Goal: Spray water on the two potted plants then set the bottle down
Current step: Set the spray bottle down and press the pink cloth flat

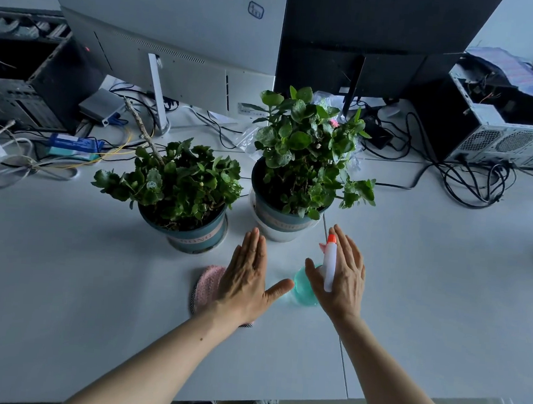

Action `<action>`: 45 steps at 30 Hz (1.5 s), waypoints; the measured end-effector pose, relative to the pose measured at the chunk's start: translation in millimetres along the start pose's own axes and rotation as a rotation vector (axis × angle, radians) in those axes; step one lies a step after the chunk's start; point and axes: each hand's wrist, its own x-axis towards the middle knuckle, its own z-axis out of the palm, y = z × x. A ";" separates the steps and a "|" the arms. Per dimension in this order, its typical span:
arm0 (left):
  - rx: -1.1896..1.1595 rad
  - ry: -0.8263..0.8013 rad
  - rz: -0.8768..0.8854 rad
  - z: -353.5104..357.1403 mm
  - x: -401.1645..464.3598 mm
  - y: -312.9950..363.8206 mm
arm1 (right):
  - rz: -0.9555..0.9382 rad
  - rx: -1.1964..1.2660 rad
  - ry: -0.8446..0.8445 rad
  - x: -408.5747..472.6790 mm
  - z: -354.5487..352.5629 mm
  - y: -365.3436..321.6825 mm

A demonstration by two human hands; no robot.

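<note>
On the white table (428,278) two potted plants stand side by side, the left plant (178,175) in a teal pot with a pink band, the right plant (307,151) in a matching pot set a little farther back, at about one o'clock from its neighbour. Their leaves nearly meet but the pots stand apart. Near the person, at five o'clock from the right pot, the spray bottle (329,264) stands upright on the table: a teal body, a white neck and an orange nozzle. The right hand (340,277) hovers over it with fingers (346,249) spread flat and released; whether the palm touches the bottle I cannot tell. At nine o'clock from the bottle the left hand (246,273) is likewise flat and unclenched, thumb stretched toward the bottle, held over a pink knitted pad (206,284) lying on the table. Beyond the plants, at twelve o'clock, stand the backs of a white monitor (176,35) and a black monitor (377,35), with cables (470,183) trailing around them.
</note>
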 end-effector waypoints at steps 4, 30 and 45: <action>0.003 -0.015 -0.018 3.5 -1.8 -5.5 | 0.027 0.006 -0.004 -4.2 6.3 1.3; 0.132 -0.079 0.098 57.6 -55.4 -92.0 | 0.064 0.051 -0.607 -89.4 90.2 -90.5; 0.245 0.102 0.116 50.3 1.0 -83.1 | -0.107 -0.158 -0.699 -27.3 127.3 -74.7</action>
